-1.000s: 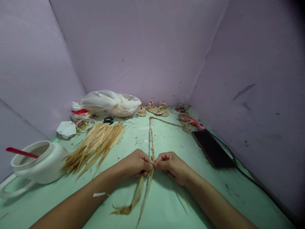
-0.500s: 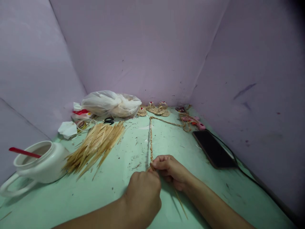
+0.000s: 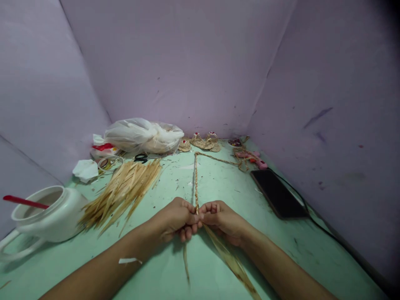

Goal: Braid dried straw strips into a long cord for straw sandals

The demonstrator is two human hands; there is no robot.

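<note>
A thin braided straw cord [image 3: 196, 179] runs straight away from me over the green table [image 3: 175, 187]. My left hand [image 3: 175, 220] and my right hand [image 3: 222, 221] meet at its near end, both closed in a pinch on the braid. Loose flat straw strands [image 3: 229, 260] trail from the pinch toward me, one thin strand hanging below the left hand and a wider one sweeping to the right.
A pile of cut straw [image 3: 123, 189] lies left of the cord. A white jar [image 3: 46, 214] with a red stick stands at far left. A plastic bag [image 3: 143, 135], scissors [image 3: 141, 158], small woven pieces [image 3: 203, 143] sit at the back. A dark phone [image 3: 277, 192] lies right.
My left hand, which had come forward over the strands half a second ago, is back beside the right hand at the braid's end. The loose strands now lie more to the right.
</note>
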